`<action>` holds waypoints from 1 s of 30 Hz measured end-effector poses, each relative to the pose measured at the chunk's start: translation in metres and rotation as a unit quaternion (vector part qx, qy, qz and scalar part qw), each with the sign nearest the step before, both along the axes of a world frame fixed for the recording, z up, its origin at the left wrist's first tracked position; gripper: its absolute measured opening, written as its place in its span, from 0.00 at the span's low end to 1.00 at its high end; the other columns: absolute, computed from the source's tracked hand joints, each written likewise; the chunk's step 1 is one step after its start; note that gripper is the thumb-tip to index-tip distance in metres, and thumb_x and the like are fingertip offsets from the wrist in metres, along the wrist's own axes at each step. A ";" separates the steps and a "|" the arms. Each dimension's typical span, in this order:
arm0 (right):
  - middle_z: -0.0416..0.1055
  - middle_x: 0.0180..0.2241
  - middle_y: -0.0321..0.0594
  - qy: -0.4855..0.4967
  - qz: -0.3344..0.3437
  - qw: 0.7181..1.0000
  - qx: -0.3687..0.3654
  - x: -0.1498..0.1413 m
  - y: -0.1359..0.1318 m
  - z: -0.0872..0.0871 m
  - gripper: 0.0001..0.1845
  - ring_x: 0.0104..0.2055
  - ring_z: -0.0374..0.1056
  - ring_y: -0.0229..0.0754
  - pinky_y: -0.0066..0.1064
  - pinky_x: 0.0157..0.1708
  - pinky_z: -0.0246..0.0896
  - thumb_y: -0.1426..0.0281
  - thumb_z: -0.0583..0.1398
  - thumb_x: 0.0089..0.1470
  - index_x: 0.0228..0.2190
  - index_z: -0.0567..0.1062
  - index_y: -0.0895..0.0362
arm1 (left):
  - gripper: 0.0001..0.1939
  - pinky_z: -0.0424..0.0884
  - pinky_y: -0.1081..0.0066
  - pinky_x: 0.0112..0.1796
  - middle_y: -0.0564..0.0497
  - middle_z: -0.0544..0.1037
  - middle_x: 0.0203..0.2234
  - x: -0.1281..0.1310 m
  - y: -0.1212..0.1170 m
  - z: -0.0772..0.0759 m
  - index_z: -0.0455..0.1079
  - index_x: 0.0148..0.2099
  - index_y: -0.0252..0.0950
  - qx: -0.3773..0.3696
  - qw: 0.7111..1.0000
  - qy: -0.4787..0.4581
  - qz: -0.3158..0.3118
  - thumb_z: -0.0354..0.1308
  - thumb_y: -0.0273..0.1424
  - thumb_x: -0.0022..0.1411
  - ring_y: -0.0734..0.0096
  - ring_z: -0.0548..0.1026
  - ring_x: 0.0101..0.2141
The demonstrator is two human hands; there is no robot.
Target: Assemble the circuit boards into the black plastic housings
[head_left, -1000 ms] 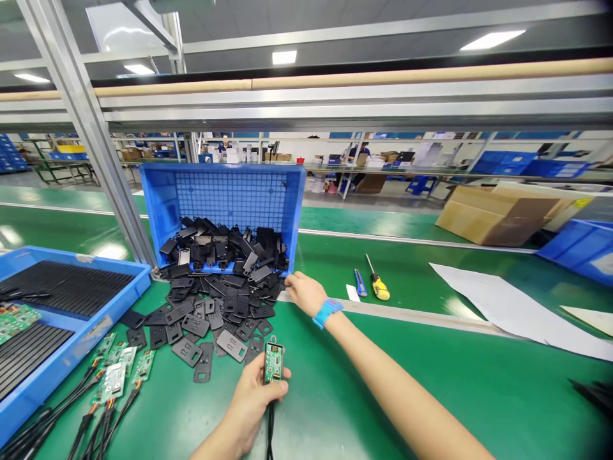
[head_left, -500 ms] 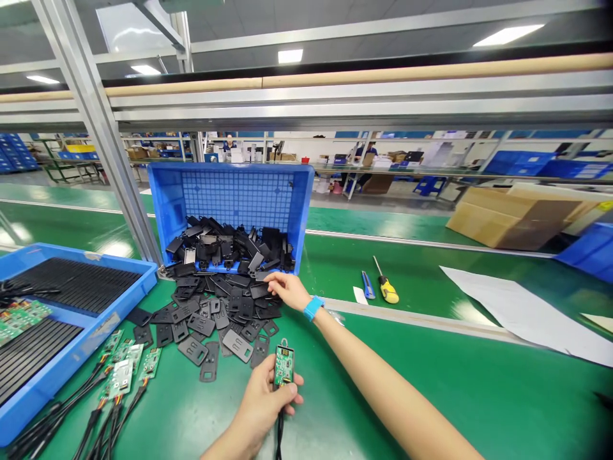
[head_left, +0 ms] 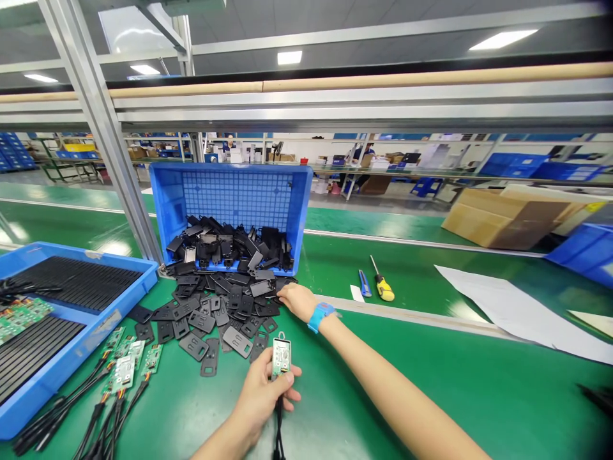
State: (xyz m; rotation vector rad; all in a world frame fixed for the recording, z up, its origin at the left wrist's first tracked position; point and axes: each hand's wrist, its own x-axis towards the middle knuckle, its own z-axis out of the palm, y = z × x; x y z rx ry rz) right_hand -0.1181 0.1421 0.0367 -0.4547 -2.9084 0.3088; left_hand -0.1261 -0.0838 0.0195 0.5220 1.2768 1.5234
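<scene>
Circuit board (head_left: 281, 356) with a loop at its top end is sitting upright in the left hand (head_left: 261, 390), whose thumb and fingers are clasping its lower part; black cables (head_left: 278, 421) are trailing below that hand. Ahead of it, the right hand (head_left: 297, 301) is resting at the right edge of a pile of black plates (head_left: 234, 297); cannot tell whether its fingertips are pinching one. Left of the left hand, wired boards (head_left: 123, 372) are lying on the counter (head_left: 335, 409). Right of the right hand, a screwdriver (head_left: 384, 289) is lying beside a cutter (head_left: 364, 283).
</scene>
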 end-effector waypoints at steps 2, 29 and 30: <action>0.74 0.40 0.47 0.007 -0.004 1.000 0.011 0.008 -0.002 0.002 0.11 0.47 0.66 0.49 0.36 0.48 0.58 0.70 0.55 0.60 0.41 0.76 0.56 | 0.33 0.65 0.77 0.19 0.40 0.76 0.40 0.000 0.000 0.000 0.61 0.51 0.32 0.008 1.000 0.004 -0.005 0.68 0.41 0.47 0.75 0.73 0.22; 0.64 0.27 0.32 0.310 -0.035 0.813 -0.491 0.115 -0.093 0.023 0.15 0.22 0.60 0.34 0.25 0.19 0.58 0.57 0.58 0.57 0.40 0.66 0.54 | 0.29 0.70 0.74 0.27 0.45 0.76 0.35 -0.002 -0.008 0.021 0.64 0.48 0.33 0.018 0.999 0.025 -0.030 0.69 0.36 0.46 0.73 0.75 0.27; 0.63 0.26 0.31 0.308 -0.035 0.798 -0.517 0.120 -0.097 0.021 0.17 0.23 0.60 0.34 0.24 0.20 0.57 0.58 0.60 0.55 0.41 0.65 0.54 | 0.29 0.70 0.74 0.27 0.46 0.76 0.33 0.000 -0.008 0.022 0.64 0.48 0.33 0.020 0.998 0.030 -0.044 0.69 0.36 0.46 0.71 0.75 0.27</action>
